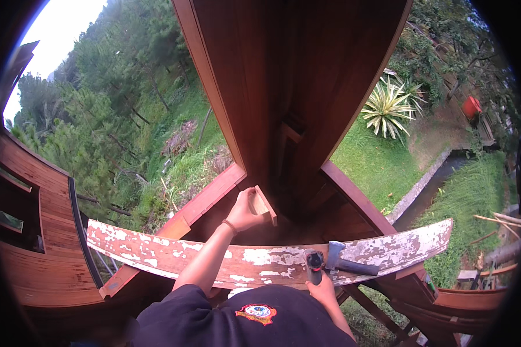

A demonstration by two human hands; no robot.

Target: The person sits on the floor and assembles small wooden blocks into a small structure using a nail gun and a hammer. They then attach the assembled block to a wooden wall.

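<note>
My left hand (245,213), arm stretched forward, is closed on a small wooden block (263,203) in front of the dark wooden structure. The block is held up above the plank, its flat face tilted. At the plank's near edge my right hand (323,289) wraps round the grip of a dark power tool (314,261) with a red detail; its exact kind is unclear. Just right of that tool lies a hatchet (334,254) with a blue-grey head and a dark handle. Both rest on or over the long plank (278,257) with flaking white paint.
Tall dark wooden panels (243,69) rise ahead and meet in a corner. Reddish beams (353,194) slope down either side. A planked wooden wall (46,220) with openings stands left. Far below are grass (376,162), a spiky plant (388,107) and a water channel (428,185).
</note>
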